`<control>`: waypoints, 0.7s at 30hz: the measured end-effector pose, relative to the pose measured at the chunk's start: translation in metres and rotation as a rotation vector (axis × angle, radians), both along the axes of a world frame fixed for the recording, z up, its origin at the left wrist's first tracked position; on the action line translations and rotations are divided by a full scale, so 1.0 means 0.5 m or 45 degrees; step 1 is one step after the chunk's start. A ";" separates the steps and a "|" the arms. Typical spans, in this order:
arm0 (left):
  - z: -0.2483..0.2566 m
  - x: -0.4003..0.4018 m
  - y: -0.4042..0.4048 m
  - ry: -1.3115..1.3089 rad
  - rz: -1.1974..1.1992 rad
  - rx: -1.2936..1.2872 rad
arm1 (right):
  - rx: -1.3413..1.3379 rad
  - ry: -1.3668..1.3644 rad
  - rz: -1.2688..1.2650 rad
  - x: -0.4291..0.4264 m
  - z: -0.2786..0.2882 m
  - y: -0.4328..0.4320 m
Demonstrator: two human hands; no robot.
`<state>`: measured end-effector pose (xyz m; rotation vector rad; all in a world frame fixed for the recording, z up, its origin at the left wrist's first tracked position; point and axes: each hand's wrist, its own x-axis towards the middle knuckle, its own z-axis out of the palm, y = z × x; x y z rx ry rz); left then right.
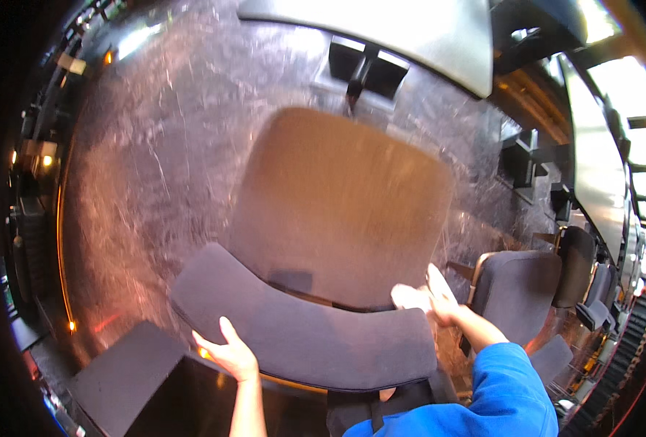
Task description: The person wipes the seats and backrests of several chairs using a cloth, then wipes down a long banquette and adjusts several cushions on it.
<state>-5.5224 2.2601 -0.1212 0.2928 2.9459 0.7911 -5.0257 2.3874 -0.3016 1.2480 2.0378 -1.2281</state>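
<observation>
Before me stands an upholstered chair with a broad seat and a curved grey fabric backrest, seen from above. My left hand is at the outer edge of the backrest, thumb raised and fingers spread; whether it grips the edge is not plain. Beside the right end of the backrest, near the seat's side, is my right hand. A whitish crumpled thing, likely a cloth, lies against its fingers, and the hand appears to hold it.
A pale table top on a dark metal pedestal base stands beyond the seat. More chairs line the right side, beside another table. A dark box-like piece is at the lower left, on a marbled floor.
</observation>
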 end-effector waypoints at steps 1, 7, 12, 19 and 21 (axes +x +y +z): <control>-0.013 -0.014 -0.024 0.041 -0.017 0.029 | -0.136 -0.410 0.113 0.066 0.044 -0.049; -0.035 -0.047 -0.027 0.074 0.026 0.204 | -0.206 -0.817 -0.271 0.273 0.264 -0.267; -0.122 -0.015 -0.025 -0.016 0.011 0.110 | -0.305 -0.543 -0.579 0.232 0.198 -0.479; -0.117 -0.071 -0.044 0.062 -0.009 -0.002 | -0.204 -0.318 -0.665 0.011 0.208 -0.582; -0.142 -0.094 -0.053 0.217 -0.130 0.131 | 0.015 -0.335 -0.868 -0.057 0.299 -0.586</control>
